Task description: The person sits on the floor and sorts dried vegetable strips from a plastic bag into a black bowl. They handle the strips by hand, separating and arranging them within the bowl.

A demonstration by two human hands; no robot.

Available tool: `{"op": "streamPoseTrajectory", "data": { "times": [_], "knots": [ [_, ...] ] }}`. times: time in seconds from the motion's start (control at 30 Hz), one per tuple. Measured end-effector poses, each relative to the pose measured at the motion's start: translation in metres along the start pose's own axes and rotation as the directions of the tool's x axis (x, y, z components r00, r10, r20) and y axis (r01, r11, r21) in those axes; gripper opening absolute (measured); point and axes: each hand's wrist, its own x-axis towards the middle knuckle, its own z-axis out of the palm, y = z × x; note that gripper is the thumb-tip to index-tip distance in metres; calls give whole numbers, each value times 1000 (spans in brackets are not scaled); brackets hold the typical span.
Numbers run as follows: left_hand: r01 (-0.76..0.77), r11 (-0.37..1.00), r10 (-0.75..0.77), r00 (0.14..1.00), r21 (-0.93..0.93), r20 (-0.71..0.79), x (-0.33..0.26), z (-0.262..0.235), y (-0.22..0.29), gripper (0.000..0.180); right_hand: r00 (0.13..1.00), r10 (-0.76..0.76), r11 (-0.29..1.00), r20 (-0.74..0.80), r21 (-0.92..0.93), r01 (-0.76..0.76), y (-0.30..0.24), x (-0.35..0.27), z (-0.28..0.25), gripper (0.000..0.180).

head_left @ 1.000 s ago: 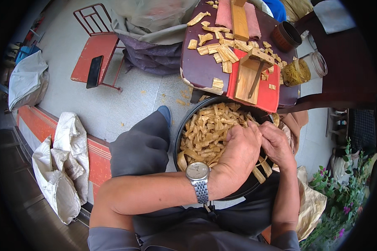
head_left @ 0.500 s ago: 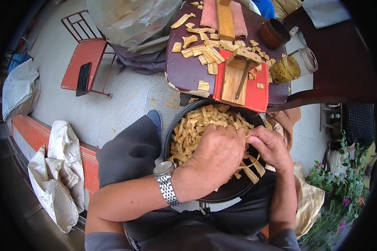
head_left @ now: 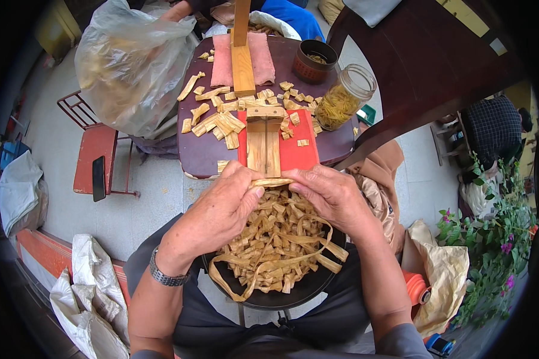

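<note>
My left hand (head_left: 224, 197) and my right hand (head_left: 332, 197) are both closed, pinching the two ends of a tan dried fibrous strip (head_left: 274, 182). It is pulled taut between them, level with the near end of a wooden cutting block (head_left: 256, 152). A narrow dark metal blade (head_left: 266, 140) runs along the block from a raised wooden crosspiece (head_left: 265, 113). Below my hands, a round black pan (head_left: 299, 297) is heaped with short cut tan pieces (head_left: 272, 230). Long curled strips (head_left: 236, 290) trail over them.
Cut pieces (head_left: 224, 122) scatter over the dark table (head_left: 191, 149). A red cloth (head_left: 298, 149) lies under the block. A glass jar (head_left: 347, 99) and brown pot (head_left: 313, 61) stand right. Beyond are a red chair (head_left: 93, 149), plastic bag (head_left: 129, 72) and another person's hand (head_left: 176, 11).
Both hands have risen from the pan to the block's near end, spreading apart with a strip stretched between them. The view has shifted, and another person's hand now shows by the plastic bag.
</note>
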Motion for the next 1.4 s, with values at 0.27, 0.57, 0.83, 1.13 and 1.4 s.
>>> {"op": "streamPoseTrajectory", "data": {
  "times": [0.27, 0.57, 0.83, 1.13, 1.4],
  "knots": [
    [72, 995, -89, 936, -63, -340, 43, -1, -10, 23, 990, -42, 983, -133, -181, 17, 30, 33, 14, 29],
    [123, 991, -131, 879, -48, -458, 57, 9, -22, 20, 991, -7, 981, -136, -192, -20, 34, 34, 21, 27],
    [248, 938, -125, 894, 243, -431, 43, 20, -31, 16, 975, 220, 928, 31, -313, -200, 42, 11, 31, 16],
    [522, 571, -538, 821, -633, 191, 13, 7, -7, 58, 970, -210, 975, -124, -93, 200, -16, 21, 2, 33],
    [479, 66, -352, 832, -875, 428, 5, 21, 32, 40, 878, -477, 876, -28, 70, 478, -72, -1, 19, 34]
  ]
}}
